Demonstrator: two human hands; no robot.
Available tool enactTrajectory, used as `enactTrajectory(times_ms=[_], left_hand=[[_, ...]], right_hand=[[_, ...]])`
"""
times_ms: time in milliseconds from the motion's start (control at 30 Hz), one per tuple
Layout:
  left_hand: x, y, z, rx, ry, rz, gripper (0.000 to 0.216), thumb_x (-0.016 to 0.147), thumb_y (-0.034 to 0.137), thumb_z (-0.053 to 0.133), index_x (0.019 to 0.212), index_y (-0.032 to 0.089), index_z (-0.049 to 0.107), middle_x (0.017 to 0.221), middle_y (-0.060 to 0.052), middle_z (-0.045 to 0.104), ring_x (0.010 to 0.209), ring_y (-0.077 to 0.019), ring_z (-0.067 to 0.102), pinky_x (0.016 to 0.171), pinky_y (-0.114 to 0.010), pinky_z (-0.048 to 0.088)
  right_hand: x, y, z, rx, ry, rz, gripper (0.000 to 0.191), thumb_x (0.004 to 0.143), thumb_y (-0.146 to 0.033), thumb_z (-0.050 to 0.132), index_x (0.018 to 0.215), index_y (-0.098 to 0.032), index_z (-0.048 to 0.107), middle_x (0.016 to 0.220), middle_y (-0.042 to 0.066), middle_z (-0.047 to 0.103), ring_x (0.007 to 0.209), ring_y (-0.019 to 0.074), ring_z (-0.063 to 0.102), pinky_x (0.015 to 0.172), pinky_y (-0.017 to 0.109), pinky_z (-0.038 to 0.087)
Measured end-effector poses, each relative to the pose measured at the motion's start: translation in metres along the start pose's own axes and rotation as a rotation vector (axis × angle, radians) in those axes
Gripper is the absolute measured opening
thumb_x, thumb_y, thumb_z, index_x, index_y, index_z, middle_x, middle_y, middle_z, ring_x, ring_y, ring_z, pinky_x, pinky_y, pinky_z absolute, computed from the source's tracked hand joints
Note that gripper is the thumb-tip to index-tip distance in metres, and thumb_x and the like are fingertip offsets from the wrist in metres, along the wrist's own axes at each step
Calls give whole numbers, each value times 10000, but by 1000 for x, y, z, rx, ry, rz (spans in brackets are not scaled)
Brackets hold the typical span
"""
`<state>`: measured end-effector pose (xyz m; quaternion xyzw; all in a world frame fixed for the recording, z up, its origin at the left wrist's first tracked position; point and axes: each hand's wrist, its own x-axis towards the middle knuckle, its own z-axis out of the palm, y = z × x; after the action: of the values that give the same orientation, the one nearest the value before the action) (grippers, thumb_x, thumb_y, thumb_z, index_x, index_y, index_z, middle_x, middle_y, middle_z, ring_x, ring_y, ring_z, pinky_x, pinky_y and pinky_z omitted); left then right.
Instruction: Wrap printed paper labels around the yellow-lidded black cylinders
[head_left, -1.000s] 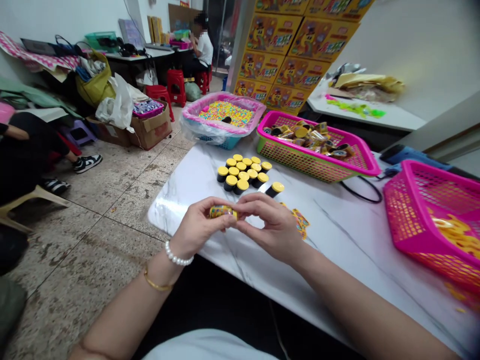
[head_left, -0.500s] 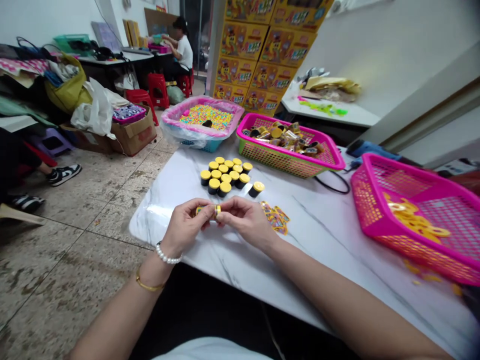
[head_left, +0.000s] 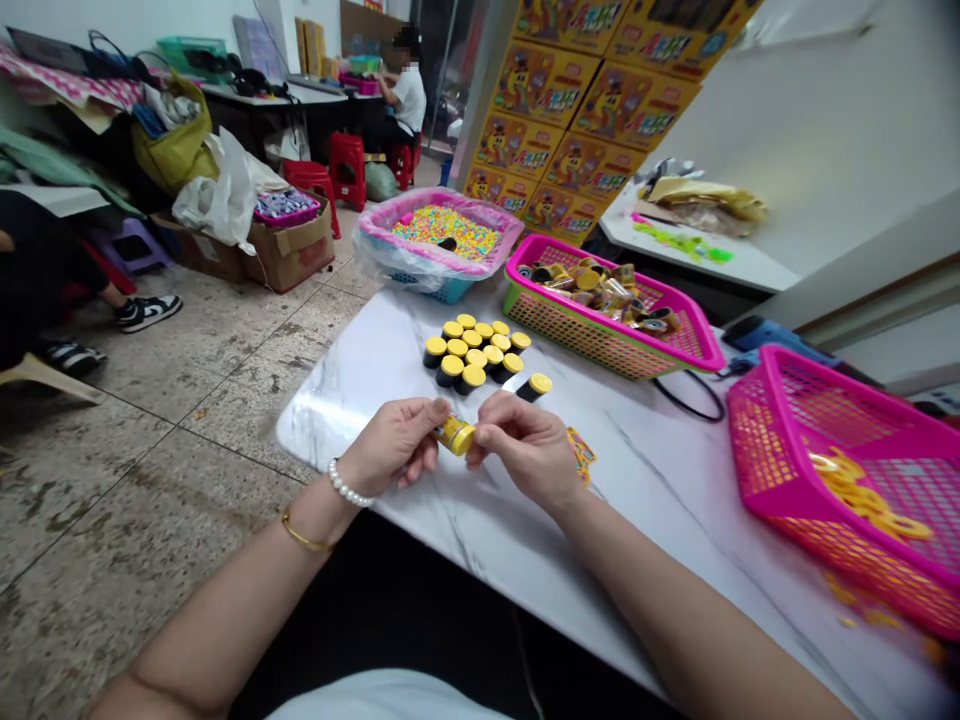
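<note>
My left hand [head_left: 394,445] is closed around a small jar [head_left: 454,435] with a printed yellow wrapper, its yellow cap end tilted towards my right hand. The thumb and fingers of my right hand [head_left: 529,445] are pinched at the cap end. Just beyond stands a cluster of black jars with yellow lids [head_left: 472,358], upright and close together. One more lidded jar [head_left: 538,385] stands apart to the right, beside a pale strip. Printed yellow stickers or sleeves [head_left: 581,455] lie partly behind my right hand.
At the back, a pink-lined basket [head_left: 367,232] holds colourful beads. Next to it, a pink-and-green basket [head_left: 600,345] contains wrapped jars. Yellow rings lie in a pink basket [head_left: 765,430] on the right. Stacked yellow cartons [head_left: 570,120] rise behind; a person [head_left: 409,100] sits far off.
The jar has turned so more of its wrapper and cap shows, and my left thumb has shifted along it. My right hand hides more of the stickers. The whole view has swung left.
</note>
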<state>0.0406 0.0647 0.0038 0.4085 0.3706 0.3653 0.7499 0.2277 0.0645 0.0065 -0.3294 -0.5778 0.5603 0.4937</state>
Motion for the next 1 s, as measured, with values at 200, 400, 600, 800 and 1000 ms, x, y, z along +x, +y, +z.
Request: enactTrajectory(times_ms=[200,400,600,800,1000], left_hand=[[6,-2,6,13,74,33,624,651,748,713,720,140,595,503,4,606,293,-58,439,268,-166,292],[3,1,3,-57,-10,-3,565,674,682,747,759,148,583,505,19,611,308,-55,461,276,-144,325],[3,4,1,-115,-20,-40,536,634,618,811,714,163,539,474,43,593,278,-47,433,262,-139,301],[3,5,0,-110,-21,-77,561,665,671,760,703,147,564,457,19,598,253,-57,423,252,-156,267],[3,7,-4,-101,-64,-89,587,592,672,806,652,123,607,468,7,608,255,-50,421,255,-162,256]], right_hand=[[-2,-3,-3,-202,-139,-97,317,779,-386,819,1083,-314,765,1086,58,615,951,191,682,697,323,657],[-8,-2,3,-404,41,-266,80,816,-201,783,870,-260,794,900,30,641,718,127,666,610,274,638],[-7,2,6,-368,63,-251,134,866,-213,726,990,-255,755,974,33,617,691,117,688,635,294,665],[-9,1,12,-377,46,-263,207,822,-205,774,1011,-291,769,976,25,604,749,123,691,624,269,670],[-11,5,15,-260,68,-206,84,816,-249,786,898,-265,796,925,10,571,663,108,693,608,290,692]])
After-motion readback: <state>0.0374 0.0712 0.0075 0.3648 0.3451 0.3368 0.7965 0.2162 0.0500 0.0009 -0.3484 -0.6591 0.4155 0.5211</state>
